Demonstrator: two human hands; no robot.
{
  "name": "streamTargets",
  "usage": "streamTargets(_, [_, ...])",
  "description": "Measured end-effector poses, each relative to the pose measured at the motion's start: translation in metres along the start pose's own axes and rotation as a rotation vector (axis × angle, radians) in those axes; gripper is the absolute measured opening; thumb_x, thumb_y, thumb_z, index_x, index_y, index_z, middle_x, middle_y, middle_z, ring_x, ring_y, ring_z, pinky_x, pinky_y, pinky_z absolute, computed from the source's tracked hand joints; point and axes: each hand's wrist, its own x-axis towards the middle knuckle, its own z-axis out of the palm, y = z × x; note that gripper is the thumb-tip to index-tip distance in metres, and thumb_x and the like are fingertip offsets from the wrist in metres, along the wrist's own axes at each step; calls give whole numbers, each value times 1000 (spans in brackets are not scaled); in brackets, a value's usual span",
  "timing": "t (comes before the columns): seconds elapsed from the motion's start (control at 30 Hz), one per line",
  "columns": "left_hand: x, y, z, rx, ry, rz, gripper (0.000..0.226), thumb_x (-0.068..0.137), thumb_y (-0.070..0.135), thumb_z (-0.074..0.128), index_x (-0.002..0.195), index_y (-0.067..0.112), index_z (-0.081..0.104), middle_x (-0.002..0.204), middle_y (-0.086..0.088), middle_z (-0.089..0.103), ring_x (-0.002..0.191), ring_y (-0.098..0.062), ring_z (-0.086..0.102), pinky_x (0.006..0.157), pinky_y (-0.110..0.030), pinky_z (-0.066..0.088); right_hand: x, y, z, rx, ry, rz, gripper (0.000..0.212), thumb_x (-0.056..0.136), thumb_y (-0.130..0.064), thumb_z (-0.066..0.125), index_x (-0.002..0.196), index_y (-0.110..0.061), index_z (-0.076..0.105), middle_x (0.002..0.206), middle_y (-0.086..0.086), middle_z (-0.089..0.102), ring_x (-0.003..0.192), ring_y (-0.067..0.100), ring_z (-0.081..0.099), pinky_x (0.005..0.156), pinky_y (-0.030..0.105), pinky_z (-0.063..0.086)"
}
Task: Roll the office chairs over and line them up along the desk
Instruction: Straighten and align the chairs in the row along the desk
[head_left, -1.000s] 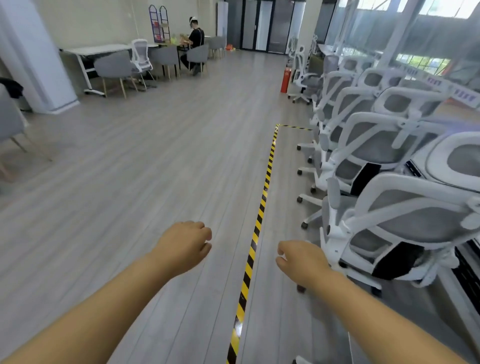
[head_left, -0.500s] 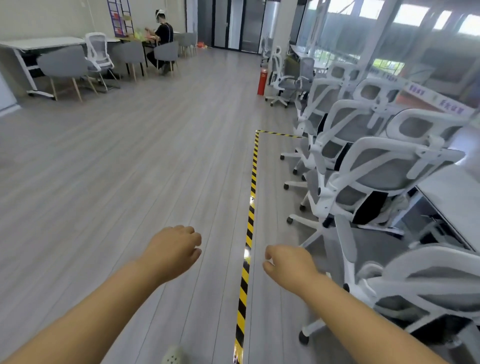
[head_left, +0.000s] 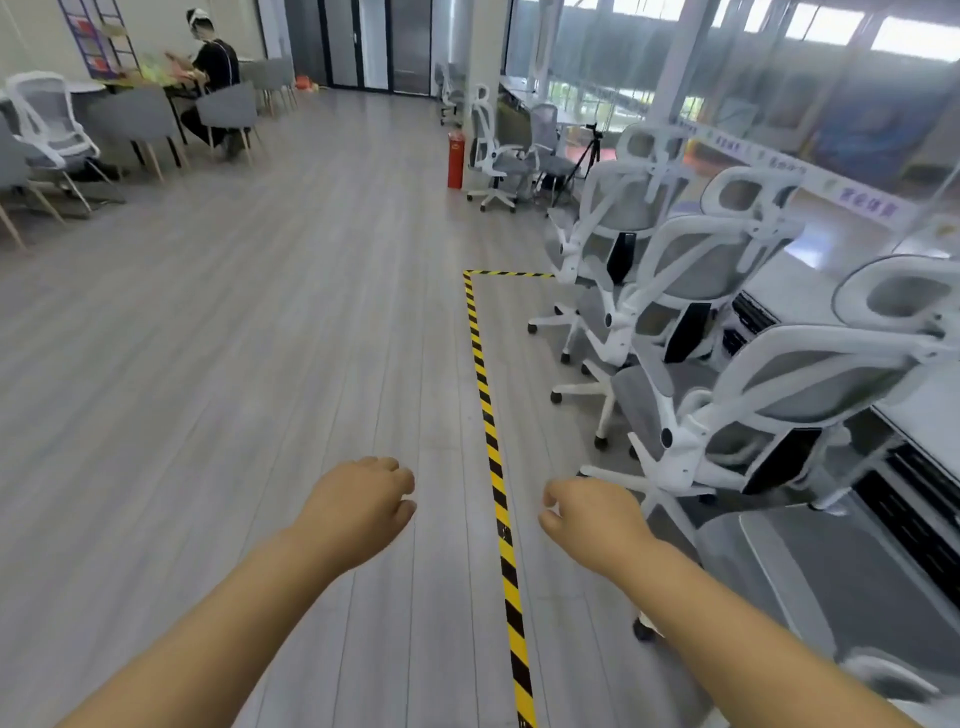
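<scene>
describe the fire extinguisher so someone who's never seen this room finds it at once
Look at the pale pillar beyond the corner of the yellow-black floor tape. At its foot, left of a white office chair, stands the fire extinguisher: the only red upright cylinder among white and grey chairs.

You have advanced along the striped floor tape (head_left: 488, 415); its corner now lies nearer. Several office chairs (head_left: 691, 270) have passed behind on your right. The fire extinguisher (head_left: 455, 158) stands closer.
</scene>
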Motion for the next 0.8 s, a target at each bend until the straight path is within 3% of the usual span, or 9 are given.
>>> streamTargets(0.27, [170,-77,27,-81,-33,-10,33,95,39,38,118,24,56,114,9,58,99,-12,55,75,-22,39,182,24,-9,25,38,40,24,93,-32,42,108,-21,59,92,-2,65,77,17,55,58,27,37])
streamTargets(0.4, [270,-112,28,-118,-29,-31,32,95,40,39,120,27,54,115,11,57,100,-9,54,72,-19,35,292,39,-33,39,31,29,24,93,-31,43,106,-18,59,92,-1,66,80,18,60,59,27,40])
streamTargets(0.53, [365,-152,26,-148,-36,-69,32,95,40,39,120,28,54,115,12,56,100,-8,53,73,-20,36,399,44,-64,23,24,-1,26,93,-31,42,106,-17,60,94,1,66,84,20,61,70,31,49])
streamTargets(0.67, [446,-198,29,-146,-39,-83,33,95,39,38,121,27,54,115,11,57,100,-9,54,78,-22,42,496,41,-78,27,22,-4,24,92,-32,43,101,-18,61,88,-1,66,77,19,61,68,31,52])
streamTargets(0.8, [529,-253,45,-154,-56,-76,33,95,39,38,122,26,53,117,11,56,102,-10,54,78,-22,41,595,31,-82,26,16,-12,25,92,-33,43,104,-20,60,96,-3,65,82,17,60,70,31,52])
